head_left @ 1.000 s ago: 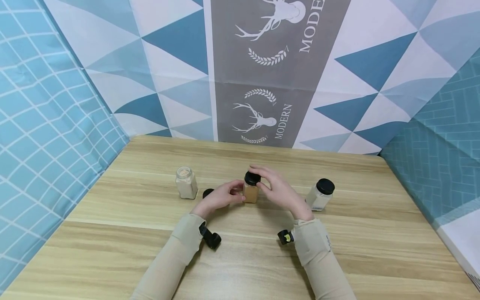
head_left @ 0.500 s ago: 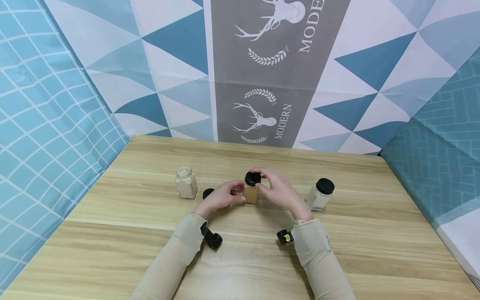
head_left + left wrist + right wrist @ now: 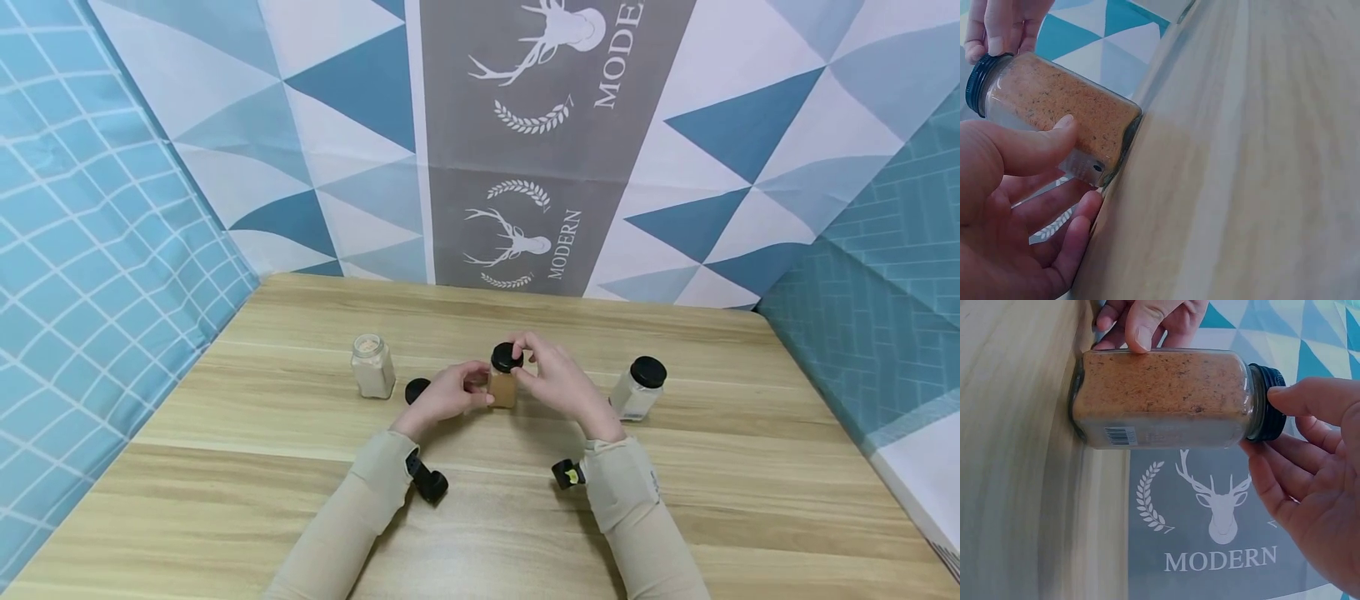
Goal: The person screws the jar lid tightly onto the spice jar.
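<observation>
A clear glass spice jar [image 3: 502,390] filled with speckled orange-brown seasoning stands upright on the table, in front of the person. My left hand [image 3: 448,392] holds its body from the left, the thumb [image 3: 1038,147] lying along one face in the left wrist view. On top sits a ribbed black lid [image 3: 507,357]. My right hand [image 3: 557,380] pinches this lid between thumb and fingers, which shows closely in the right wrist view. A second black cap [image 3: 417,389] lies beside the left hand, partly covered by it.
An uncapped glass jar [image 3: 372,371] of pale powder stands to the left on the wooden table [image 3: 480,533]. Right of the right hand is a jar [image 3: 636,396] of whitish contents with a black lid. A patterned cloth wall [image 3: 517,150] rises behind the table's far edge.
The right hand's fingers have shifted round the lid toward the right and nearer the thumb. The left hand keeps its grip on the jar, which stays in place.
</observation>
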A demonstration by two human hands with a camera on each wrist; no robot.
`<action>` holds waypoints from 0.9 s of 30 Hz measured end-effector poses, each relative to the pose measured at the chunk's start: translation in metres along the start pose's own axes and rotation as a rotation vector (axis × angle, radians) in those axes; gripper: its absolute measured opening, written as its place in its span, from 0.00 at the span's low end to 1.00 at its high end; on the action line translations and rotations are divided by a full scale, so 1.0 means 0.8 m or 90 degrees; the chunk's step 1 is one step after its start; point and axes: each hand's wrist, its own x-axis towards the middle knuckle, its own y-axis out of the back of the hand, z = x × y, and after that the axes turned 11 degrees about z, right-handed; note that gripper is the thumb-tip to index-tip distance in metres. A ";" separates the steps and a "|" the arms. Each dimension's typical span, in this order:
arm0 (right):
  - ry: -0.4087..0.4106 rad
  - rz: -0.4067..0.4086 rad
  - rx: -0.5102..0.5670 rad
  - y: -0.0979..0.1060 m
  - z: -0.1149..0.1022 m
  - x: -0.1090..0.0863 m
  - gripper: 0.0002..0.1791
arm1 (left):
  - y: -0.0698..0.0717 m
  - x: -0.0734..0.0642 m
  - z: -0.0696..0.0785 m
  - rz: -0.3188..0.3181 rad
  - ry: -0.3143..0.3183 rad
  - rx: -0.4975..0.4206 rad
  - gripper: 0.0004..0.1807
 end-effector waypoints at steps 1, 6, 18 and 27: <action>-0.002 -0.001 -0.002 0.000 0.000 0.000 0.08 | -0.001 0.000 -0.001 0.002 -0.004 0.003 0.26; -0.002 -0.008 -0.001 0.005 0.000 -0.002 0.08 | -0.005 -0.002 0.000 -0.002 -0.007 0.006 0.26; -0.003 -0.060 -0.054 0.030 -0.006 0.000 0.09 | -0.014 -0.001 0.009 -0.041 -0.050 0.031 0.28; 0.000 -0.057 -0.131 0.025 -0.007 -0.002 0.19 | -0.014 -0.003 0.008 -0.090 -0.043 0.021 0.31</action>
